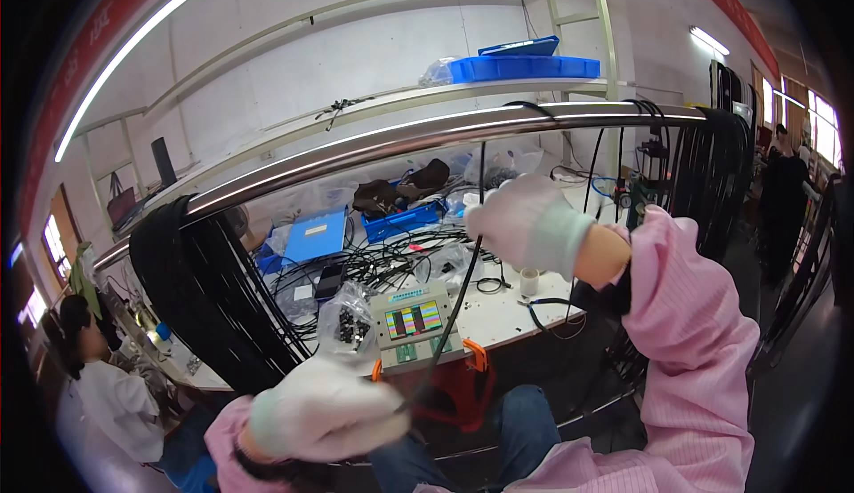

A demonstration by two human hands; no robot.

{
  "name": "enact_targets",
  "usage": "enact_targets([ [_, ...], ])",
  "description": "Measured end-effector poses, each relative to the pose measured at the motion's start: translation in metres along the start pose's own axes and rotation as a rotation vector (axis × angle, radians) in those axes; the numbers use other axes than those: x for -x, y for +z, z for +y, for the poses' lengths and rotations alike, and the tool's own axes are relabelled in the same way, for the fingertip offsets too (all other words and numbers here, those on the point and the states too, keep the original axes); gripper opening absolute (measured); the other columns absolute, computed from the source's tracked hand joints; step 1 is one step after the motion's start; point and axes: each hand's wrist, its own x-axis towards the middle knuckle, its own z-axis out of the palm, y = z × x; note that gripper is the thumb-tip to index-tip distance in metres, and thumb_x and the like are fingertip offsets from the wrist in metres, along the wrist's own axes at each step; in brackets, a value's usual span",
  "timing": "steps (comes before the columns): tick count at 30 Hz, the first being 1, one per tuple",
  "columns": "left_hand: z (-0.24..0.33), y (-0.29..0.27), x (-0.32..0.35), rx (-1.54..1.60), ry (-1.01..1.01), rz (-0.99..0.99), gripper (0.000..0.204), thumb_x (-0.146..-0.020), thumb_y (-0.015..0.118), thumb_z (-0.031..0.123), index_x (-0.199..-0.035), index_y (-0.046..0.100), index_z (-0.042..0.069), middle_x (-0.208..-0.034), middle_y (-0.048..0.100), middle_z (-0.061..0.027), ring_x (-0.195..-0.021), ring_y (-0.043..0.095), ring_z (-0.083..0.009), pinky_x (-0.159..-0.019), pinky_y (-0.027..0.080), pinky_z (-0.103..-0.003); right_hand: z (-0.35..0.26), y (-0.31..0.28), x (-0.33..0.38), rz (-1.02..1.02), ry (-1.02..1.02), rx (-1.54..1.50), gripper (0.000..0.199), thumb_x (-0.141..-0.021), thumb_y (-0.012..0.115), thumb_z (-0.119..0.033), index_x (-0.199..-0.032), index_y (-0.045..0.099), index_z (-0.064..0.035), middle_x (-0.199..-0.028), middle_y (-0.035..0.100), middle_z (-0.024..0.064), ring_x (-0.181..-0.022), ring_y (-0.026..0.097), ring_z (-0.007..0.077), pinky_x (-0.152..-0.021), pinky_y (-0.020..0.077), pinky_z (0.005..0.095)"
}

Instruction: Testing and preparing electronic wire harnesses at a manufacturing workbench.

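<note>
A gloved left hand (322, 420), low at centre-left of the frame, closes around the lower end of a thin black cable (454, 311). The right hand (525, 223), raised at centre-right on a bent pink-sleeved arm, grips the same cable higher up, so it runs taut and slanted between them. Behind the cable, on the white workbench (498, 315), sits a grey tester box (414, 324) with a striped, multicoloured panel and orange corners. A clear bag of small dark parts (347, 326) lies just left of it. Blue trays (523, 67) line the shelf at upper centre.
</note>
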Motion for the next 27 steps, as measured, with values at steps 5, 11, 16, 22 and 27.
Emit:
enact_targets([
  [5, 0.044, -0.029, 0.065, 0.326, 0.232, 0.104, 0.027, -0.08, 0.06, 0.016, -0.057, 0.058, 0.002, -0.053, 0.053, -0.0028, -0.034, 0.044, -0.0173, -0.033, 0.033, -0.028, -0.01, 0.023, -0.028, -0.036, 0.139, -0.001, 0.013, -0.07, 0.051, -0.015, -0.079, 0.062, -0.0114, -0.07, 0.06, 0.0102, -0.07, 0.06, 0.0287, -0.06, 0.0465, 0.0408],
  [11, 0.062, -0.018, 0.088, 0.403, 0.108, 0.743, 0.019, -0.088, 0.049, 0.017, -0.096, 0.058, 0.002, -0.052, 0.05, -0.0014, -0.04, 0.048, -0.0103, -0.035, 0.035, -0.026, -0.037, -0.016, -0.04, 0.52, -0.809, -0.964, 0.012, -0.075, 0.051, -0.009, -0.063, 0.05, -0.0075, -0.058, 0.044, 0.0063, -0.055, 0.044, 0.0217, -0.051, 0.0387, 0.0319],
  [16, 0.052, -0.023, 0.066, 0.301, 0.023, 1.283, 0.04, -0.095, 0.033, 0.014, -0.131, 0.03, -0.003, -0.052, 0.04, 0.003, -0.034, 0.03, -0.0044, -0.032, 0.026, -0.018, 0.005, -0.076, -0.062, 1.357, -0.211, -1.058, 0.021, -0.079, 0.055, -0.012, -0.098, 0.057, -0.0023, -0.074, 0.057, 0.0072, -0.065, 0.053, 0.0202, -0.058, 0.0438, 0.0276],
  [22, 0.005, -0.048, -0.02, 0.639, -0.047, 0.979, 0.033, -0.095, 0.038, 0.019, -0.116, 0.049, -0.003, -0.051, 0.028, 0.0073, -0.035, 0.023, -0.0019, -0.036, 0.02, -0.018, 0.028, -0.037, -0.004, 0.867, 0.189, -0.594, 0.037, -0.082, 0.057, -0.017, -0.114, 0.05, -0.0002, -0.08, 0.059, 0.0028, -0.063, 0.054, 0.0072, -0.053, 0.0437, 0.0201],
  [27, -0.023, -0.044, -0.059, 0.769, -0.228, 0.935, 0.033, -0.095, 0.036, 0.02, -0.112, 0.051, -0.004, -0.05, 0.026, 0.0068, -0.035, 0.02, -0.003, -0.035, 0.02, -0.02, -0.005, 0.002, 0.015, 0.395, 0.35, -1.271, 0.044, -0.08, 0.06, -0.017, -0.118, 0.048, 0.0008, -0.089, 0.061, 0.0073, -0.056, 0.054, 0.0094, -0.05, 0.0461, 0.022],
])
